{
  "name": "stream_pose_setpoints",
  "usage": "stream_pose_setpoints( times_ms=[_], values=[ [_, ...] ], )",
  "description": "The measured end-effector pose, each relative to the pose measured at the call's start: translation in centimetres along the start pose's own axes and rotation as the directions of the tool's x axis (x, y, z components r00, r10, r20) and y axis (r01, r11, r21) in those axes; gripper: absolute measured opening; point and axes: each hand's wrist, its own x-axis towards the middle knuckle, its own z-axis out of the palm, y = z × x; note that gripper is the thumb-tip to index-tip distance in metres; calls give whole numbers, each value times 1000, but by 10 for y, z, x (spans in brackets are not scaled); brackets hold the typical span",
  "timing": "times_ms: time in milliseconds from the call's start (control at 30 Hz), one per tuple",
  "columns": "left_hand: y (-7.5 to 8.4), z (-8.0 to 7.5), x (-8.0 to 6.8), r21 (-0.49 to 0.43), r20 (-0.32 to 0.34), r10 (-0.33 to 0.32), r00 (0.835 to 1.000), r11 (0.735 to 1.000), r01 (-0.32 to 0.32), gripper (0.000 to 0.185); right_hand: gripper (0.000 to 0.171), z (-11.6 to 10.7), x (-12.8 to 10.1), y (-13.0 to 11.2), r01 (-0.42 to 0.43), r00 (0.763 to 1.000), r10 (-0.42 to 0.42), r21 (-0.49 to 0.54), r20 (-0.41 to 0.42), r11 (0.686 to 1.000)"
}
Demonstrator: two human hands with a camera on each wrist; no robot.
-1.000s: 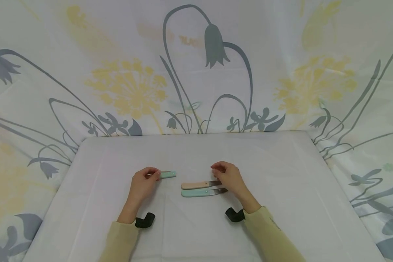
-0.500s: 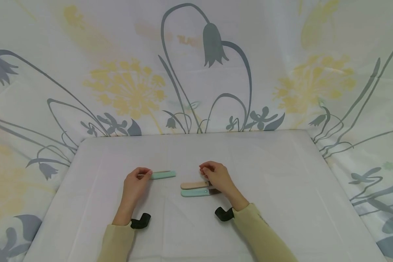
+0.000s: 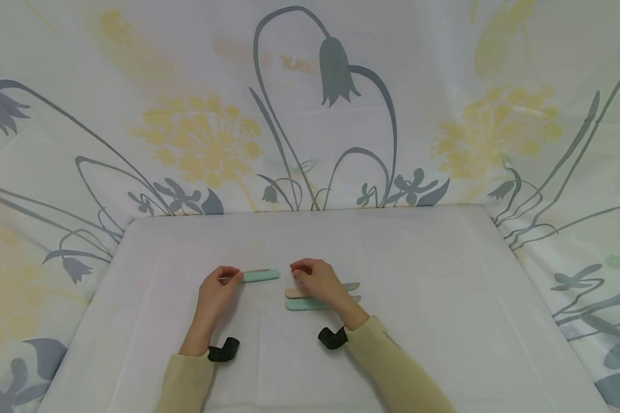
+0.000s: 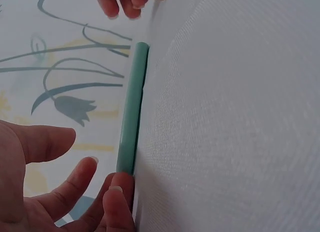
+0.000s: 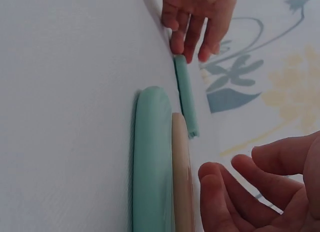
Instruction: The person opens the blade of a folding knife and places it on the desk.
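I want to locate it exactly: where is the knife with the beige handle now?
In the head view, the beige-handled knife lies right of centre on the white table, partly under the right hand, just behind the mint-handled knife.

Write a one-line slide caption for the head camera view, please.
Left hand pinches a mint-handled knife; right hand hovers over beige and mint knives.

The light is bright, soft and even everywhere. It seems to come from above, and the shadows are very pale, just thin grey smudges under the hands. Nothing shines or glares. In the head view the flower cloth (image 3: 310,103) bends at the edges, like through a round lens, and the middle is sharp. In both wrist views the near fingers (image 4: 60,192) look big and blurry, and the white counter (image 5: 75,91) looks tilted.
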Motion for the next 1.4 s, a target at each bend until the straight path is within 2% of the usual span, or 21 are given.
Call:
stream_pose_setpoints(
  times_ms=[267,600,1067,1200,1400],
  values=[
    [4,2,0,9,7,2,1000,1000,-2,32,25,9,1,-6,-52,997,54,-34,48,998],
    [9,7,-2,7,30,11,999,1000,-11,32,23,13,1,-4,-61,997,59,28,48,998],
    [9,9,-1,-42,-24,97,995,994,-98,26,18,12,0,-9,-49,999,49,71,-3,996],
    [11,8,0,-89,-14,98,995,991,-99,27,16,12,1,-7,-36,999,40,115,-34,993],
    [14,8,-2,-190,23,95,995,978,-89,30,14,13,0,-6,14,991,13,198,-130,980]
  ],
)
